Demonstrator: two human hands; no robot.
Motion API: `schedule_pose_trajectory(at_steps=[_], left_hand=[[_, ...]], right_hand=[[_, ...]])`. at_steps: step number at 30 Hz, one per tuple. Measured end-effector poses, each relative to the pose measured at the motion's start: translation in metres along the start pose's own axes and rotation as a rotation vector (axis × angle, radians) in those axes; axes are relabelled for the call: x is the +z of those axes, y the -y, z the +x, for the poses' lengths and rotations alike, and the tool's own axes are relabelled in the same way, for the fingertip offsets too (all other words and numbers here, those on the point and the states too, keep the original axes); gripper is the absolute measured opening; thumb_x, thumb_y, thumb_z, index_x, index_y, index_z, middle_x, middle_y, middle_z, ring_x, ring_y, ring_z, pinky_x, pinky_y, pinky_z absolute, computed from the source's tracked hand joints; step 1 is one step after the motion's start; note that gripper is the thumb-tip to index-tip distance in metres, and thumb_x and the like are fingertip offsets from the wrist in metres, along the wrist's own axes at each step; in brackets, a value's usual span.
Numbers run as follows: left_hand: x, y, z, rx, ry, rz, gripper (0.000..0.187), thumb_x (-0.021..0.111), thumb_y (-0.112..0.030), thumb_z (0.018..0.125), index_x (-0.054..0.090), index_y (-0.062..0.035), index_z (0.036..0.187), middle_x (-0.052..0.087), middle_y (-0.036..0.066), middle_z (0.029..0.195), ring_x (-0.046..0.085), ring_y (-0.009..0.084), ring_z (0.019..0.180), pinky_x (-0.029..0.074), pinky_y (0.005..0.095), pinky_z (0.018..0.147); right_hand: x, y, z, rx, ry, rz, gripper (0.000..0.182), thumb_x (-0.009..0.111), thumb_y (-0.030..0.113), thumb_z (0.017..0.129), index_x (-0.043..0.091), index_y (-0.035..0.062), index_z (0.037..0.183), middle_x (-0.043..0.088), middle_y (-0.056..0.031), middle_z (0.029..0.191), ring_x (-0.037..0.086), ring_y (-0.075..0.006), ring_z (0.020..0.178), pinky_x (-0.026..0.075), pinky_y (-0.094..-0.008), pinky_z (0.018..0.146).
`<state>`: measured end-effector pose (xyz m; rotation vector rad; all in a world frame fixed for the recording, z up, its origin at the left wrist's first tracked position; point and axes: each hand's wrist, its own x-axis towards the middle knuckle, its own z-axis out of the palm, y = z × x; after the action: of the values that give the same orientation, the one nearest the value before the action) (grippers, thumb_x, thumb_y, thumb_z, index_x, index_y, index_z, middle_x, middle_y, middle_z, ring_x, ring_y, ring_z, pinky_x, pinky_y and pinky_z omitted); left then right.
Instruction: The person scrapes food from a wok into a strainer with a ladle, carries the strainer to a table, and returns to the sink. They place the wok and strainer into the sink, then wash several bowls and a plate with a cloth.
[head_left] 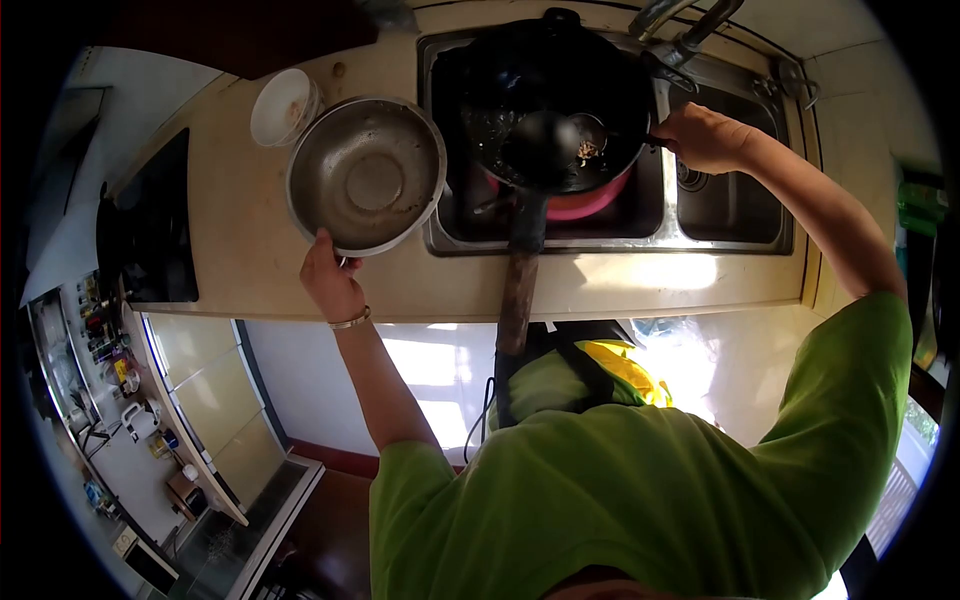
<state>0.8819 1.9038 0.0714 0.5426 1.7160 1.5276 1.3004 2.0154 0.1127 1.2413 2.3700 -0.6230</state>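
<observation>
My left hand (332,280) pinches the near rim of a wide metal bowl (375,180), which is over the counter left of the sink. The bowl's inside is wet-looking, with small specks. My right hand (705,138) is closed on the end of a dark handle at the right side of a black wok (490,130). This handle seems to belong to a ladle or strainer (588,138) holding small bits of food. Over the left sink basin rests the wok, its wooden handle (518,295) pointing toward me across the counter edge.
A pink basin (590,200) shows under the wok. Behind the metal bowl stands a white bowl (283,108). The faucet (690,40) rises behind the right sink basin (735,205). A black cooktop (160,220) lies far left.
</observation>
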Motion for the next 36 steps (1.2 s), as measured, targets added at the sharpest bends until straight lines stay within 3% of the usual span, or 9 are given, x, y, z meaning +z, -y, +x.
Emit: schedule_pose_trajectory(at_steps=[1,3,9,18,23,26,30,32,36], left_hand=[[-0.001,0.000,-0.001,0.011,0.017,0.004,0.028,0.053,-0.021,0.079,0.044,-0.0053,0.058,0.043,0.002,0.052,0.042,0.0091,0.041,0.034,0.0199,0.036],[-0.002,-0.001,-0.003,0.005,0.013,0.017,0.029,0.053,-0.021,0.079,0.044,-0.0053,0.057,0.043,0.002,0.051,0.041,0.0091,0.041,0.034,0.0200,0.036],[-0.008,-0.012,-0.008,0.019,0.013,0.100,0.034,0.054,-0.022,0.079,0.041,-0.0052,0.053,0.043,0.002,0.049,0.040,0.0094,0.041,0.033,0.0210,0.037],[-0.017,-0.018,-0.007,0.021,0.005,0.179,0.033,0.053,-0.022,0.079,0.042,-0.0045,0.053,0.043,0.002,0.050,0.040,0.0092,0.042,0.033,0.0210,0.037],[-0.015,-0.016,-0.004,0.030,0.020,0.188,0.033,0.053,-0.023,0.079,0.042,-0.0046,0.054,0.043,0.002,0.052,0.040,0.0091,0.043,0.033,0.0206,0.037],[-0.013,-0.015,-0.003,0.029,0.025,0.173,0.033,0.053,-0.023,0.079,0.042,-0.0049,0.054,0.043,0.002,0.051,0.041,0.0089,0.043,0.033,0.0202,0.038],[-0.015,-0.010,-0.002,0.026,0.051,0.152,0.033,0.054,-0.023,0.079,0.041,-0.0055,0.053,0.043,0.002,0.050,0.041,0.0087,0.042,0.033,0.0203,0.038],[-0.017,-0.009,-0.002,0.031,0.063,0.147,0.033,0.054,-0.023,0.079,0.041,-0.0056,0.053,0.043,0.001,0.050,0.041,0.0086,0.042,0.033,0.0203,0.038],[-0.013,-0.013,-0.006,0.032,0.073,0.160,0.033,0.054,-0.023,0.079,0.041,-0.0069,0.053,0.043,0.001,0.049,0.040,0.0079,0.041,0.033,0.0195,0.037]], right_hand=[[-0.008,0.006,-0.004,-0.001,0.002,-0.003,0.034,0.041,0.002,0.074,0.051,0.0014,0.107,0.055,-0.0165,0.095,0.060,-0.0229,0.068,0.050,-0.0281,0.054],[-0.042,0.039,-0.012,0.266,0.260,0.315,0.035,0.042,0.003,0.075,0.050,0.0003,0.108,0.057,-0.0147,0.078,0.057,-0.0189,0.054,0.047,-0.0275,0.047],[-0.054,0.038,-0.005,0.317,0.419,0.551,0.024,0.043,0.004,0.076,0.053,-0.0013,0.097,0.042,-0.0035,0.046,0.039,-0.0106,0.035,0.033,-0.0238,0.031],[-0.033,0.012,0.007,0.421,0.485,1.139,0.011,0.051,0.017,0.079,0.055,0.0064,0.081,0.041,0.0003,0.047,0.032,-0.0039,0.034,0.024,-0.0180,0.029],[-0.035,-0.008,0.012,0.442,0.283,0.851,0.023,0.045,0.010,0.080,0.057,0.0061,0.099,0.041,-0.0006,0.045,0.036,-0.0068,0.032,0.029,-0.0210,0.027],[-0.036,-0.010,0.016,0.352,0.247,0.312,0.045,0.036,-0.004,0.064,0.054,0.0035,0.104,0.050,-0.0109,0.050,0.048,-0.0162,0.037,0.036,-0.0267,0.029],[-0.044,0.002,0.010,0.264,0.163,0.251,0.045,0.036,-0.003,0.064,0.053,0.0028,0.105,0.048,-0.0099,0.046,0.049,-0.0183,0.036,0.039,-0.0277,0.031],[-0.058,0.014,0.006,0.268,0.298,0.080,0.033,0.038,0.003,0.078,0.055,0.0092,0.105,0.053,-0.0070,0.053,0.052,-0.0137,0.041,0.045,-0.0260,0.038],[-0.076,0.023,0.004,0.278,0.364,0.066,0.032,0.039,0.003,0.077,0.056,0.0085,0.103,0.053,-0.0074,0.053,0.053,-0.0136,0.041,0.045,-0.0258,0.037]])
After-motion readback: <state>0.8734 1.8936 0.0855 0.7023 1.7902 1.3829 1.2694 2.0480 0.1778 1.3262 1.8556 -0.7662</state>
